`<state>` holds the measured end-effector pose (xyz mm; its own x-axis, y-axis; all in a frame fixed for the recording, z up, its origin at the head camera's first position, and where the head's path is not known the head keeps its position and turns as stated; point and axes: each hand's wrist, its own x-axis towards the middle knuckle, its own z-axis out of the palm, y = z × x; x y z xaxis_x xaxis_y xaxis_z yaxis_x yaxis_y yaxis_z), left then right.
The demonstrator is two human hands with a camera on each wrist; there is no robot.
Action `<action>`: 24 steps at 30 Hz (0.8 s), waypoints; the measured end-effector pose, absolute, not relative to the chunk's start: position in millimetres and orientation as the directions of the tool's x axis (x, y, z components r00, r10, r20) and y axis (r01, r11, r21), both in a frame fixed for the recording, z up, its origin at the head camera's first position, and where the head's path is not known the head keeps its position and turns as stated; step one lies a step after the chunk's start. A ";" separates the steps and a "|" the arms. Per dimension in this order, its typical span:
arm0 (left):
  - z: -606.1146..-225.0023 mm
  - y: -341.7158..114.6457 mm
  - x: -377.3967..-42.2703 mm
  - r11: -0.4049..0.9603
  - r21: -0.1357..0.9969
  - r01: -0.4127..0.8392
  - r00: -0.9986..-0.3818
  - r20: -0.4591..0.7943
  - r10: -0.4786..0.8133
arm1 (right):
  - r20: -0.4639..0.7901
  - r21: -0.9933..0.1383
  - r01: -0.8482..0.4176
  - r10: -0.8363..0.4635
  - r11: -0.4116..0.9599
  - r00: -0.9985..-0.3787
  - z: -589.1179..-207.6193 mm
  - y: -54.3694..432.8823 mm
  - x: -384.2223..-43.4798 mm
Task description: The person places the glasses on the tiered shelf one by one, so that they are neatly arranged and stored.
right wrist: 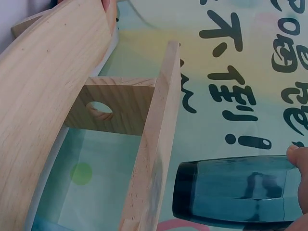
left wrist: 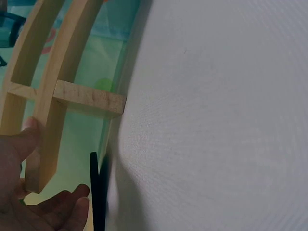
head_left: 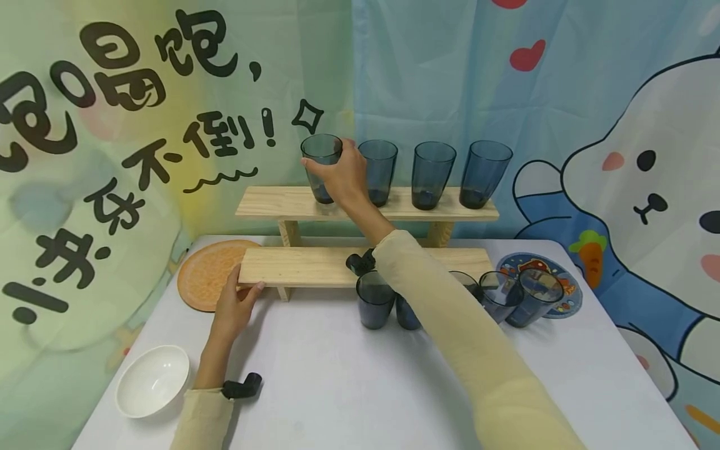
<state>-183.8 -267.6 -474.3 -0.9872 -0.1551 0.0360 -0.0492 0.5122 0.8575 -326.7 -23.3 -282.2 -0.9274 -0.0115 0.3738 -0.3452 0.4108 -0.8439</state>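
My right hand (head_left: 350, 176) grips a blue tinted drinking glass (head_left: 318, 150) near its rim, at the left part of the upper shelf (head_left: 270, 201). The right wrist view shows this glass (right wrist: 236, 190) with its thick dark base close to the shelf board. To its right, three matching glasses (head_left: 434, 172) stand in a row on the upper shelf. Below, my left hand (head_left: 233, 312) holds the left end of the lower shelf (head_left: 298, 267) of the two-tier wooden rack. In the left wrist view, the thumb lies against the board (left wrist: 45, 139) and the other fingers curl beneath.
Several more tinted glasses (head_left: 375, 303) stand before the rack, partly hidden by my right sleeve (head_left: 455, 331). An orange round mat (head_left: 205, 275) lies at left, a blue patterned mat (head_left: 568, 300) at right. A white bowl (head_left: 153, 381) sits by the table's left edge.
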 end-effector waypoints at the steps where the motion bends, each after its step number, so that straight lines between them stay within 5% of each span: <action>1: -474.1 -267.4 -184.1 0.512 0.858 -0.048 -0.987 0.038 -0.156 | 0.373 -0.845 -0.344 -0.009 0.409 -0.928 -282.2 -23.9 -327.4; 24: -474.1 -268.1 -183.7 0.529 0.847 -0.052 -0.986 0.041 -0.162 | 0.311 -0.858 -0.259 0.047 0.444 -0.949 -288.8 -32.9 -331.4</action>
